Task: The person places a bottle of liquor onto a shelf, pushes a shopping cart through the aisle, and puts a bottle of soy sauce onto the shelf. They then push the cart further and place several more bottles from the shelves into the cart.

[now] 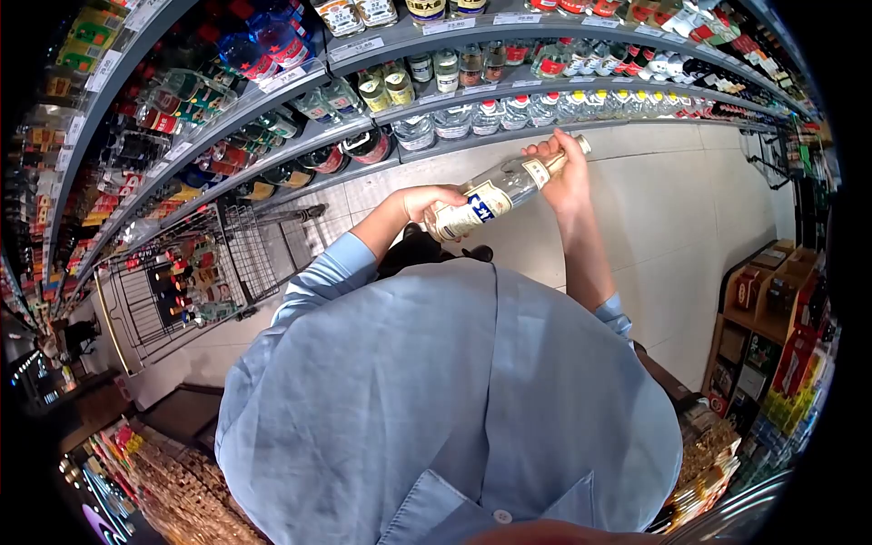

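Observation:
A clear glass liquor bottle (pixel 515 184) with a cream, blue and gold label lies tilted across both of my hands, its neck up to the right. My left hand (pixel 434 207) is wrapped around the lower, labelled end. The fingers of my right hand (pixel 565 171) close around the neck, just below the pale cap (pixel 583 143). Part of the label is hidden under my left hand. Beyond the bottle, large clear jugs (pixel 451 122) stand on the lowest shelf.
Curved shelves (pixel 436 38) full of bottles run along the front and left. A metal shopping cart (pixel 232 259) holding several bottles stands at the left. Pale floor tiles (pixel 668 218) lie to the right, with wooden display boxes (pixel 758 295) beyond. Packaged goods (pixel 173 481) fill the lower left.

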The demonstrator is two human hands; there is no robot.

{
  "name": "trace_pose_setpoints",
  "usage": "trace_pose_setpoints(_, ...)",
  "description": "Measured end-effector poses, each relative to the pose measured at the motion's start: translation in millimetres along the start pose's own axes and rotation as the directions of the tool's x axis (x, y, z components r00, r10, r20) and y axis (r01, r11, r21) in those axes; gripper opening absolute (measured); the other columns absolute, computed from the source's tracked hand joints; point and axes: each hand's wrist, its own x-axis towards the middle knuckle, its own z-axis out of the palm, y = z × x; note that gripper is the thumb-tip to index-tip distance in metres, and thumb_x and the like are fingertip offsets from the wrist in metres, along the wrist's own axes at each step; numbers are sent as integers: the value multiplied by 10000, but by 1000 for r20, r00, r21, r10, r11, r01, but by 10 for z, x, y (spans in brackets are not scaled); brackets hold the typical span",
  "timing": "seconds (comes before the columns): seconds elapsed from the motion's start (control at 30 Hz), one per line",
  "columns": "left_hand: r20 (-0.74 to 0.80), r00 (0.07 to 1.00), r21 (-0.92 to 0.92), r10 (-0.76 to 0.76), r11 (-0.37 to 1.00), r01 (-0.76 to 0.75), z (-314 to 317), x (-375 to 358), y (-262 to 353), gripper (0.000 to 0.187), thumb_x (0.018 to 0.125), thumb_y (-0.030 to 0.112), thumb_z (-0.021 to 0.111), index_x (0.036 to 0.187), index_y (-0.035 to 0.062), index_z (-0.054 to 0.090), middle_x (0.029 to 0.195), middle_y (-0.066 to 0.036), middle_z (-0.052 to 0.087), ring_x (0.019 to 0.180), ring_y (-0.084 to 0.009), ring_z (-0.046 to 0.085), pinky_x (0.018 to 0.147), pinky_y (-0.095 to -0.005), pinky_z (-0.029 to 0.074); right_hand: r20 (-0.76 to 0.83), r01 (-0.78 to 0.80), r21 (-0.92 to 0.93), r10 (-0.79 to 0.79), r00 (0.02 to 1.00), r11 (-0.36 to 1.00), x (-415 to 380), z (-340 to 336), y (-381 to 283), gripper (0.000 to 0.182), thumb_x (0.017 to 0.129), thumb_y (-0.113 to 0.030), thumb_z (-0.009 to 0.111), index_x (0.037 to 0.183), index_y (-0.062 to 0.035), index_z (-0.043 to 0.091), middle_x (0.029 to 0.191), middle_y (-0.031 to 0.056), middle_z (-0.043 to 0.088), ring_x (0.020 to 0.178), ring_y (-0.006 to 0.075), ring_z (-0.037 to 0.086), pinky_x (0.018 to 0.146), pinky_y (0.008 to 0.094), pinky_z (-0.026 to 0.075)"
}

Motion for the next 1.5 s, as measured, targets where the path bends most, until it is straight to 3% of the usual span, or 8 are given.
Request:
trace_pose_setpoints(0.2, 38, 994, -146, 105, 984, -99, -469, -195, 5, 672, 738, 305, 665, 1234, -61, 396, 1028, -233, 578, 893, -330, 615, 780, -456, 519, 131, -361, -349, 426, 895, 865, 377, 170, -40, 262, 915, -326, 493, 867, -82, 576, 1187, 164, 551, 1051, 270, 553, 842, 435, 456)
trace_pose_setpoints(0.3, 56, 991, 19, 122, 992, -123, -846, -208, 62, 702, 716, 279, 685, 1245, -69, 382, 1036, -229, 581, 907, -310, 615, 804, -413, 510, 17, -445, -531, 534, 845, 721, 557, 289, -17, 264, 893, -387, 519, 918, -128, 562, 1154, 105, 580, 1047, 247, 556, 894, 479, 419)
trace_pose_setpoints(0.5, -40, 912, 182, 409, 900, -396, -1505, -145, 351, 757, 697, 191, 731, 1323, -5, 352, 1196, -91, 539, 1099, -164, 511, 907, -295, 429, -10, -279, -709, 387, 922, 647, 1057, 615, 285, 233, 887, -317, 557, 942, -92, 575, 1122, 90, 592, 1013, 211, 567, 876, 443, 437)
trace_pose_setpoints(0.57, -469, 823, 341, 322, 925, -167, -1618, -205, 462, 837, 726, 362, 733, 1377, 80, 289, 1237, -83, 487, 1109, -169, 482, 874, -324, 426, -1, -79, -897, 178, 984, 434, 1195, 765, 439, 226, 875, -267, 588, 953, -57, 614, 1088, 92, 597, 960, 164, 563, 832, 357, 441)
trace_pose_setpoints(0.67, -757, 579, 184, 301, 950, -253, -1691, 122, 439, 951, 727, 463, 711, 1418, 115, 157, 1301, -120, 428, 1165, -202, 436, 858, -381, 430, 237, 193, -879, 47, 970, 436, 1667, 528, 774, 154, 839, -154, 632, 910, -17, 642, 1060, 87, 597, 953, 126, 539, 803, 267, 418)
trace_pose_setpoints(0.87, -728, 546, -66, 414, 751, -657, -1703, 614, 809, 694, 880, 122, 515, 1428, 144, 91, 1321, -37, 382, 1061, -157, 553, 867, -341, 443, 355, 359, -874, -75, 932, 326, 2261, 480, 916, 128, 818, -105, 639, 865, 13, 623, 1125, 118, 584, 982, 132, 543, 822, 255, 414)
trace_pose_setpoints(1.1, -748, 576, -101, 330, 801, -590, -2050, 698, 1005, 819, 844, 57, 483, 1439, 167, -69, 1379, -67, 321, 1093, -169, 524, 868, -407, 446, 496, 501, -845, -73, 865, 189, 2696, 393, 982, 126, 815, -108, 643, 874, 2, 626, 1044, 124, 617, 932, 125, 554, 806, 248, 420)
trace_pose_setpoints(1.5, -763, 556, -60, 329, 821, -568, -2410, 820, 1049, 866, 819, 15, 507, 1440, 180, -74, 1462, -52, 216, 1182, -200, 464, 885, -411, 437, 231, 219, -958, 46, 972, 183, 3174, 216, 1188, 217, 826, -174, 671, 910, 26, 665, 779, 4, 636, 714, 51, 543, 652, 199, 437)
